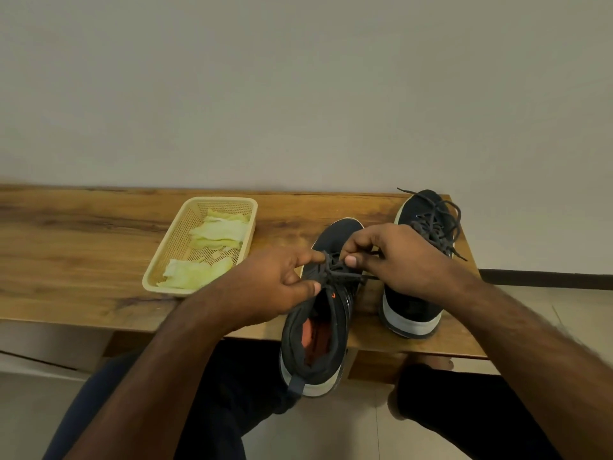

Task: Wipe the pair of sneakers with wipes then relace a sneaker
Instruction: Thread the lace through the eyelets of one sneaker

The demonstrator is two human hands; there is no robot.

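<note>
- Both forearms reach in from the bottom of the view and meet over the near sneaker (326, 313), which lies on the front edge of the wooden bench (83, 234) with its heel hanging past the edge toward the person.
- Left hand (275, 287) has its fingers curled, forefinger and thumb closing on the dark lace (335, 270) just above the tongue opening.
- Right hand (394, 257) is likewise curled, thumb and fingertips pinching the lace from the other side; which strand each hand holds is too tangled to tell.
- For this step, my judgement is that lacing goes best with both ends kept at even tension, each end fed fully through its eyelet before the next crossing, and the tongue kept flat underneath.
- With the heel unsupported, a sharp pull could tip the shoe off the bench; steadying it with the heel of one hand would help.
- Just to the right stands the second sneaker (421, 260), toe toward the wall, its laces loose and trailing over the side.
- Farther left sits a beige plastic basket (166, 260) holding crumpled pale yellow-green wipes (219, 232), apart from both shoes, which suggests the wiping is done.
</note>
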